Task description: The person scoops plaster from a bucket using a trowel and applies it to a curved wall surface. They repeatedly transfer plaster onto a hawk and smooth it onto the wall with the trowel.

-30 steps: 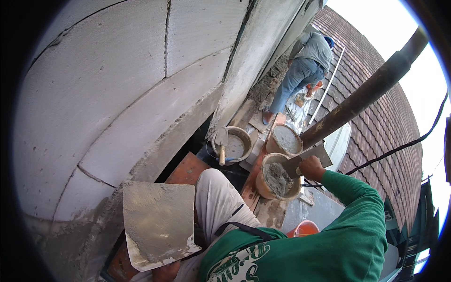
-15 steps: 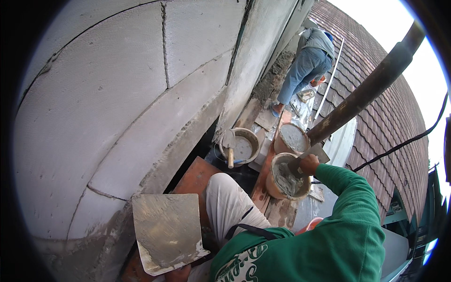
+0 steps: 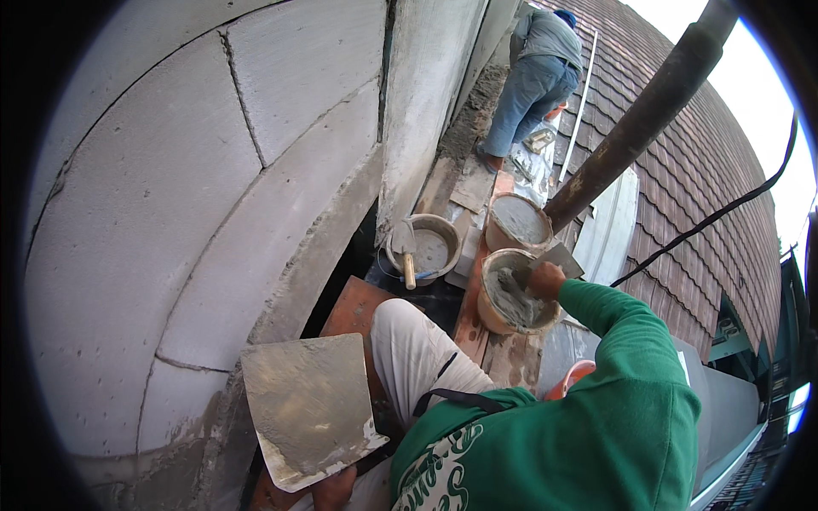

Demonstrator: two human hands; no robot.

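My left hand (image 3: pixel 334 489) is closed at the lower edge of a square mortar board (image 3: pixel 308 400). Its pale top is smeared with thin grey mortar, and its handle is hidden. My right hand (image 3: pixel 545 279) reaches over the near bucket (image 3: pixel 490 313), closed on a flat plastering trowel (image 3: pixel 564 258). Part of the blade shows beyond the hand; the rest is hidden by the hand and the mortar. Wet grey mortar (image 3: pixel 514 300) is heaped inside this bucket.
A second bucket (image 3: pixel 497 234) of grey mix stands just beyond. Left of it, a pointing trowel (image 3: pixel 408 255) leans on a bucket (image 3: pixel 456 234) of grey liquid. A block wall (image 3: pixel 213 221) rises at left, a thick pipe (image 3: pixel 639 119) slants at right. Farther off, a co-worker (image 3: pixel 537 85) bends over.
My right hand has turned the trowel lower into the mortar, so less of its blade shows. The mortar board has tilted slightly. The view has shifted, and the co-worker has straightened a little.
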